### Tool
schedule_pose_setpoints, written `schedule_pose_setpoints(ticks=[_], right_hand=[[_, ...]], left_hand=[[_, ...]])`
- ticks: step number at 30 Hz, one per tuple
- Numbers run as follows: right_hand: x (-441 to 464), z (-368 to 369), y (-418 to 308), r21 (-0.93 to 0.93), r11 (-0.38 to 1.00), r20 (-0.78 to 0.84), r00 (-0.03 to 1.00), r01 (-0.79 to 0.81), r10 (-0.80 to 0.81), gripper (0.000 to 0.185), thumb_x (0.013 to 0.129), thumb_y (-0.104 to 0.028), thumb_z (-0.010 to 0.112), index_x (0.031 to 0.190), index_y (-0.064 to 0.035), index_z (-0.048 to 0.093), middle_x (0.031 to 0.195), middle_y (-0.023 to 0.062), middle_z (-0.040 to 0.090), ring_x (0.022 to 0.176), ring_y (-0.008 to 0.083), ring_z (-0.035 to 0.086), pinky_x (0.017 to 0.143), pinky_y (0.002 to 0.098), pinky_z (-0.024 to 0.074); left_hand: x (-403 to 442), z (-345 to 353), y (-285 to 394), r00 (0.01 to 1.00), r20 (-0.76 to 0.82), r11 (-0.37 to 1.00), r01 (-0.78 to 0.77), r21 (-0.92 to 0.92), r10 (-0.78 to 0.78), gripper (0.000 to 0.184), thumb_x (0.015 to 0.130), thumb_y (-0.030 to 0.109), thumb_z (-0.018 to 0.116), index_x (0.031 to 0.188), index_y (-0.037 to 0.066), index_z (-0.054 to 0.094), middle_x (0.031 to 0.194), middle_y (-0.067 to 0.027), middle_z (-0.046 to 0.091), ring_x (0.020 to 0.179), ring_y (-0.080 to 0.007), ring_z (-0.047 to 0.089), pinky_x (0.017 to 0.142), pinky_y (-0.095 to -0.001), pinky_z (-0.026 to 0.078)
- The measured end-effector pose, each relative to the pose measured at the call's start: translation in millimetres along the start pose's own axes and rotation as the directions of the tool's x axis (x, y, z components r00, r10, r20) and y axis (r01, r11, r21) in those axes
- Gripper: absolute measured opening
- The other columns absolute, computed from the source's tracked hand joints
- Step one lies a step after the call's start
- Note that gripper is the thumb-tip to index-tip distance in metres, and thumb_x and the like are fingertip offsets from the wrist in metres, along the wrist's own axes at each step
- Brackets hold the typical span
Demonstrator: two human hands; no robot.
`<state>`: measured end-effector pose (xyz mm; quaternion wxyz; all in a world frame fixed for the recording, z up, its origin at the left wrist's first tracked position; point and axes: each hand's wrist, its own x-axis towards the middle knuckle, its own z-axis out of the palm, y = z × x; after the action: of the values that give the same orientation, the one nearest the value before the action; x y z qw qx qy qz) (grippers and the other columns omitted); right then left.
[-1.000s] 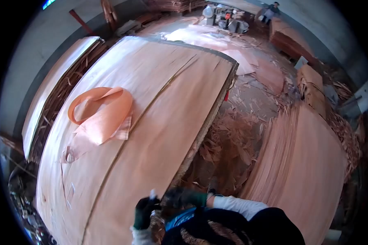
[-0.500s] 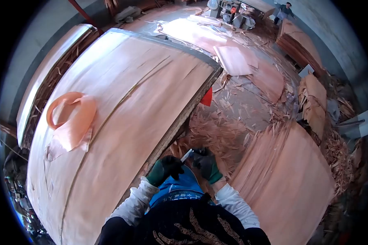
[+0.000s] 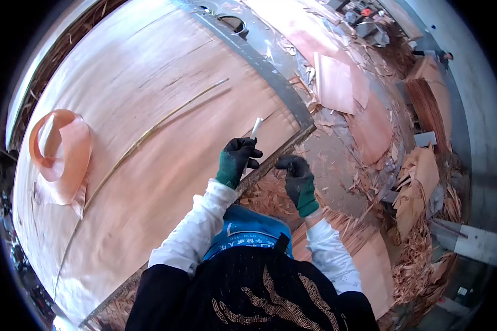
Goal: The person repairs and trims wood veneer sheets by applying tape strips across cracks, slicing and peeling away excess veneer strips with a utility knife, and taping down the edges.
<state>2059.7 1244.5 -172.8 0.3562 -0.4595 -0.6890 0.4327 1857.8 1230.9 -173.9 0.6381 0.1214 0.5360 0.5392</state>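
Observation:
My left hand (image 3: 239, 160), in a black and green glove, grips a small white stick-like tool (image 3: 257, 128) that points up and away, over the near edge of a large veneer stack (image 3: 176, 149). To its right, my right hand (image 3: 298, 182), gloved the same way, is closed with its fingers curled beside the stack's edge; whatever it holds, if anything, is too small to make out. A long thin strip (image 3: 149, 131) lies across the stack. A curled orange veneer piece (image 3: 66, 151) rests at its left side.
Loose veneer sheets (image 3: 337, 83) and scraps lie on the floor beyond the stack. Another veneer stack (image 3: 370, 259) stands at my right, near a shredded pile (image 3: 419, 270). A person (image 3: 443, 55) is far off at the upper right, close to a wall.
The view has swung right and moved along the stack. My hands, close together half a second ago, are now farther apart, with the white tool raised over the stack's edge.

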Motion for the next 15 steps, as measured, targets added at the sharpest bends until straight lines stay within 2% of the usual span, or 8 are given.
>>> schedule_pose_setpoints(ticks=[2,3,4,7,8,11,12,15], right_hand=[[43,-5,-2,-0.175,0.958,0.093,0.972,0.228,-0.214,0.037,0.075,0.011,0.049,0.104,-0.0058,0.063,0.107,0.0135,0.065,0.100,0.0293,0.062,0.088,0.0367,0.0491],[64,-9,-5,-0.246,0.904,0.159,0.935,0.349,-0.317,0.039,0.074,0.011,0.051,0.106,-0.0064,0.063,0.107,0.0139,0.065,0.101,0.0311,0.062,0.088,0.0380,0.0492],[81,-6,-6,-0.330,0.856,0.210,0.915,0.398,-0.345,0.038,0.075,0.008,0.054,0.109,-0.0084,0.063,0.106,0.0154,0.064,0.101,0.0339,0.061,0.088,0.0413,0.0492],[125,0,4,-0.365,0.807,0.400,0.861,0.464,-0.314,0.039,0.078,0.000,0.060,0.115,-0.0102,0.062,0.108,0.0147,0.064,0.102,0.0336,0.061,0.087,0.0434,0.0492],[138,1,2,-0.413,0.750,0.517,0.811,0.517,-0.274,0.046,0.078,-0.008,0.066,0.123,-0.0120,0.058,0.112,0.0123,0.064,0.104,0.0319,0.061,0.087,0.0431,0.0491],[163,15,17,-0.260,0.675,0.679,0.628,0.690,-0.380,0.053,0.074,-0.005,0.067,0.126,-0.0117,0.056,0.120,0.0125,0.061,0.108,0.0318,0.059,0.090,0.0393,0.0497],[165,21,34,-0.282,0.565,0.746,0.547,0.776,-0.379,0.051,0.077,-0.016,0.067,0.127,-0.0137,0.056,0.126,0.0097,0.058,0.115,0.0276,0.055,0.089,0.0394,0.0495],[163,30,75,-0.232,0.289,0.810,0.349,0.929,-0.471,0.044,0.085,-0.024,0.056,0.128,-0.0137,0.054,0.132,0.0086,0.052,0.124,0.0261,0.046,0.088,0.0411,0.0476]], left_hand=[[38,-3,-27,0.990,-0.135,0.999,0.046,-0.018,-0.048,0.031,0.095,0.021,0.057,0.112,-0.005,0.055,0.083,-0.0144,0.067,0.055,-0.0160,0.059,0.050,-0.0275,0.051],[41,0,-28,0.988,-0.146,0.999,0.037,-0.015,-0.039,0.032,0.095,0.021,0.057,0.112,-0.005,0.055,0.082,-0.0144,0.067,0.055,-0.0160,0.059,0.050,-0.0275,0.051],[39,0,-29,0.987,-0.161,1.000,0.029,-0.011,-0.031,0.032,0.094,0.022,0.057,0.112,-0.006,0.055,0.082,-0.0144,0.066,0.054,-0.0160,0.059,0.049,-0.0274,0.051],[32,4,-26,0.980,-0.198,1.000,0.014,-0.017,-0.017,0.032,0.094,0.020,0.057,0.113,-0.006,0.055,0.080,-0.0142,0.066,0.052,-0.0157,0.058,0.048,-0.0273,0.050],[34,4,-29,0.978,-0.209,1.000,0.021,-0.006,-0.022,0.032,0.094,0.020,0.057,0.113,-0.006,0.055,0.080,-0.0140,0.066,0.052,-0.0157,0.058,0.048,-0.0273,0.050],[34,11,-35,0.964,-0.266,1.000,-0.002,0.013,0.005,0.033,0.093,0.019,0.057,0.116,-0.005,0.054,0.079,-0.0133,0.066,0.053,-0.0160,0.060,0.048,-0.0274,0.051],[33,15,-36,0.957,-0.288,1.000,-0.017,0.023,0.023,0.033,0.093,0.018,0.057,0.117,-0.005,0.054,0.078,-0.0130,0.066,0.054,-0.0161,0.060,0.048,-0.0274,0.051],[27,37,-33,0.904,-0.426,0.996,-0.006,0.089,0.044,0.036,0.093,0.017,0.058,0.121,-0.004,0.052,0.079,-0.0121,0.066,0.056,-0.0162,0.062,0.049,-0.0274,0.052]])
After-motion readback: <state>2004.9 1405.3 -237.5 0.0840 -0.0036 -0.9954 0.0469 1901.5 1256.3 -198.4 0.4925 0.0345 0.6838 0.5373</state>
